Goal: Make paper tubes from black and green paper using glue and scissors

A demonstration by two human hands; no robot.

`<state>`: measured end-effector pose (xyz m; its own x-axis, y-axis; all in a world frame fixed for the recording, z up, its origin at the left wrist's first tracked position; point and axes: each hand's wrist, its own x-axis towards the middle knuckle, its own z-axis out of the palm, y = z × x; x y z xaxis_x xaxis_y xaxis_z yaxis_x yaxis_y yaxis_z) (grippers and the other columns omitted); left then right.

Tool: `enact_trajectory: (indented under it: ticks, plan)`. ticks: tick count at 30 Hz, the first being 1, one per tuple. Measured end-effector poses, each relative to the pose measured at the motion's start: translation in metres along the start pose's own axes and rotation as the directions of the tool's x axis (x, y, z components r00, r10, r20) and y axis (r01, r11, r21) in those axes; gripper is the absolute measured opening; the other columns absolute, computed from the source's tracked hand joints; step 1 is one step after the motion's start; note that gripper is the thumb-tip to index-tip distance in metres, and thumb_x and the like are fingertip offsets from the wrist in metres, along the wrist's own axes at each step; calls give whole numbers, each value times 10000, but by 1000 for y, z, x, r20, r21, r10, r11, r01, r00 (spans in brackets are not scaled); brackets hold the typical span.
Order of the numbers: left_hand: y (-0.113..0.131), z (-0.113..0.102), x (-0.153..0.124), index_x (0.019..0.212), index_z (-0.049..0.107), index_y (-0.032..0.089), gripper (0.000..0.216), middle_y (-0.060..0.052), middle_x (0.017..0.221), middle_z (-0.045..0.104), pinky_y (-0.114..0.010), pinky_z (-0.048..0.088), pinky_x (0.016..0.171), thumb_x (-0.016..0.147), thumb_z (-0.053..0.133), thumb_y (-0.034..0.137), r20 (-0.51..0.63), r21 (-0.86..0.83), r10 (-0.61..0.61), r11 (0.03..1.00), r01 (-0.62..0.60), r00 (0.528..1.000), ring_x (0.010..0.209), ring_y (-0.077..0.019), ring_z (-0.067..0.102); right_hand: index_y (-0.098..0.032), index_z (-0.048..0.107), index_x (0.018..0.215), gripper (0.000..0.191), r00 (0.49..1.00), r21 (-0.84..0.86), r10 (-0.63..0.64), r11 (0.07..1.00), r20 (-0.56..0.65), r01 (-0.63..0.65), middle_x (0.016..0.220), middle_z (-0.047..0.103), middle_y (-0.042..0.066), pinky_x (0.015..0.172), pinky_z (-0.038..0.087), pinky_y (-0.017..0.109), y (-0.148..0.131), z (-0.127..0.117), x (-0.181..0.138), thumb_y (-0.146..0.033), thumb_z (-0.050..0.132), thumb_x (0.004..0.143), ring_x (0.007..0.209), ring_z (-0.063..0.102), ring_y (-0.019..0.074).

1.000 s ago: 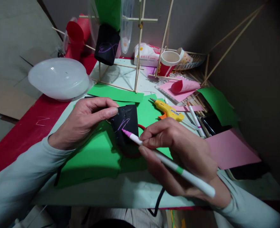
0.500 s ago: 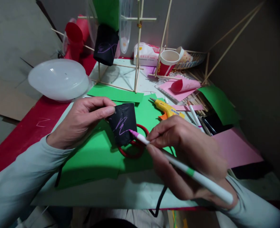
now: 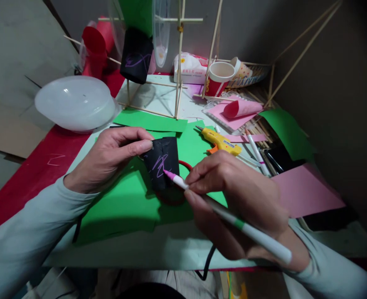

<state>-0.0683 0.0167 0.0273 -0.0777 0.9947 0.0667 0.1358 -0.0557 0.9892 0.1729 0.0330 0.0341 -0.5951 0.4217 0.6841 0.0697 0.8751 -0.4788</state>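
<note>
Between thumb and fingers, my left hand [image 3: 110,160] pinches the upper left edge of a small black cup [image 3: 170,151], which looks wrapped in paper and bears purple scribbled lines. My right hand [image 3: 233,199] is closed round a white marker pen [image 3: 256,236] with a purple tip and a green band. The pen's tip touches the front of the cup, on the drawn lines. Under the cup lie red-handled scissors [image 3: 185,165], mostly hidden, on sheets of green paper [image 3: 124,207].
A yellow hot glue gun [image 3: 221,141] lies beyond my right hand. Stick frames hold a hanging black cup [image 3: 136,58] and a red paper cup [image 3: 216,85]. At left sits a translucent plastic bowl [image 3: 75,101]. Pink paper [image 3: 308,191] and another marker [image 3: 258,153] lie to the right.
My right hand has moved the pen tip leftward across the cup, and the purple scribble has grown. My left hand still holds the cup in nearly the same place.
</note>
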Motion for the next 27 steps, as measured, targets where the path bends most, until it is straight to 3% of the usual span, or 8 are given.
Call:
enact_trajectory:
  ticks: [6, 15, 21, 25, 27]
  plan:
    - [-5, -2, 2, 763, 777, 184, 116, -9, 751, 607, -222, 383, 560, 797, 815, 289, -30, -59, -3, 998, 1, 1000, 652, -119, 473, -219, 581, 878, 173, 994, 22, 43, 999, 97, -45, 826, 700, 46, 583, 565, 341, -4, -1, -3, -48, 597, 879, 729, 684, 186]
    - [-2, -1, 1, 745, 774, 186, 150, 13, 730, 594, -255, 365, 557, 779, 841, 316, -15, -37, -10, 999, 10, 1000, 598, -103, 407, -221, 575, 861, 192, 997, -12, 31, 999, 64, -31, 822, 685, 45, 611, 564, 347, -1, -1, -2, -31, 583, 888, 735, 676, 185]
    - [2, -3, 2, 805, 808, 176, 161, 31, 721, 596, -189, 419, 632, 761, 900, 301, -3, -214, -41, 976, 40, 999, 697, -90, 469, -227, 535, 839, 175, 999, 6, 27, 1000, 30, -28, 770, 629, 29, 563, 498, 326, 9, -5, 2, -74, 579, 912, 683, 629, 183]
    - [0, -7, 2, 790, 801, 182, 175, 23, 745, 628, -179, 464, 667, 749, 917, 306, 16, -259, -42, 965, 45, 999, 730, -96, 533, -215, 561, 815, 168, 984, 91, 133, 988, -115, -123, 730, 613, 25, 560, 497, 325, 9, -6, 2, -83, 642, 879, 667, 607, 179]
    - [-2, -8, 3, 780, 794, 190, 196, 17, 740, 633, -192, 487, 655, 727, 930, 322, 16, -270, -40, 962, 43, 999, 709, -102, 558, -217, 583, 820, 156, 944, 202, 225, 963, -243, -178, 780, 627, 35, 560, 524, 332, 9, -5, 2, -98, 662, 885, 676, 621, 184]
